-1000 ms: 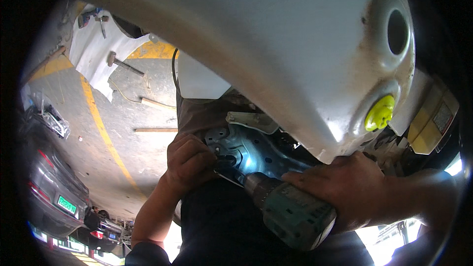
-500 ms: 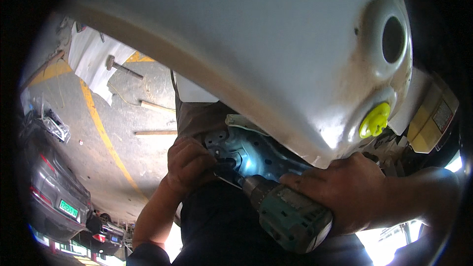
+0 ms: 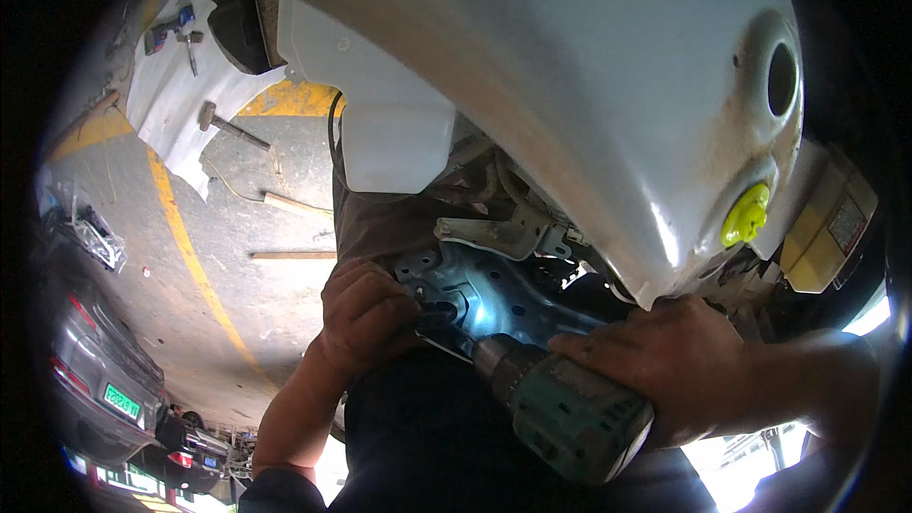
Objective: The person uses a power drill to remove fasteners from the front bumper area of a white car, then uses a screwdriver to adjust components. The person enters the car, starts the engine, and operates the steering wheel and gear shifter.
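- A green power drill (image 3: 579, 423) is seen at five o'clock from the centre of the view, its nose turned toward ten o'clock.
- The drill is gripped by the right hand (image 3: 670, 361), at four o'clock; fingers are laid along its upper side, and the handle is hidden.
- The left hand (image 3: 369, 309) is placed between seven and eight o'clock, its fingers curled. Whether anything is pinched in it cannot be told.
- A thin, flat, dark piece (image 3: 443, 338) with a bright lower edge is seen between the left fingertips and the drill's nose.
- A shaped metal part (image 3: 518, 302), pierced with holes, is lit by a bluish-white spot just beyond the drill's nose.
- One o'clock is filled by a large silver-grey panel (image 3: 570, 85), marked by brownish dirt; a bright yellow-green cap (image 3: 746, 216) is set in it at three o'clock.
- A whitish tank (image 3: 394, 142) is seen at eleven o'clock.
- On the floor, a hammer (image 3: 233, 125) is laid at ten o'clock, partly over a white sheet (image 3: 171, 85).
- A dark grey car (image 3: 104, 361) is parked at eight o'clock.
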A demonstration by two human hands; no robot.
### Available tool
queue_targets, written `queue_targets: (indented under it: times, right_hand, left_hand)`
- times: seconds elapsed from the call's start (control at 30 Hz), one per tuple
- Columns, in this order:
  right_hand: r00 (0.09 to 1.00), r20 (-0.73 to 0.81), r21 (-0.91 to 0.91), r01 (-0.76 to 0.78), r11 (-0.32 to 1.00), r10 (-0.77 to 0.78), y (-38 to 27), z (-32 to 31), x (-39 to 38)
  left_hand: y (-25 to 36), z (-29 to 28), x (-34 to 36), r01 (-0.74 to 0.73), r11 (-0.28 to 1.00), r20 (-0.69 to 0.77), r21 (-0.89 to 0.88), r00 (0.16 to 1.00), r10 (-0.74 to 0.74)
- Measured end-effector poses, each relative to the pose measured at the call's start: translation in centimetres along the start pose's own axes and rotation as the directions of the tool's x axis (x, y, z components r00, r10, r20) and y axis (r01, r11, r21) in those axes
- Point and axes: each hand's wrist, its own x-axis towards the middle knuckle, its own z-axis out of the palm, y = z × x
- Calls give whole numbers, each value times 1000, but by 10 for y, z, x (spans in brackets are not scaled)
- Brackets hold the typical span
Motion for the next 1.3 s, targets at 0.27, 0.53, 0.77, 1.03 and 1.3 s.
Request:
queue_targets:
  times: [0.27,0.53,0.77,1.03,1.3]
  right_hand:
    - [998,47,-19,-33,999,34,-3,-5,2]
    - [996,78,-9,-41,999,41,-1,-10,4]
    - [999,39,96,-38,995,34,-3,-12,0]
    - [950,-277,386,-27,922,144,-41,-18,-42]
    - [780,-616,358,150,922,112,-73,72,-21]
  left_hand:
    - [-2,5,-3,-4,1000,-34,23,999,4]
    - [-2,4,-3,-7,999,-8,42,1000,8]
    - [-1,-6,5,-41,999,12,28,999,40]
    - [-13,-14,6,-100,995,101,-5,990,100]
    - [-13,-40,25,-111,993,348,-39,930,118]
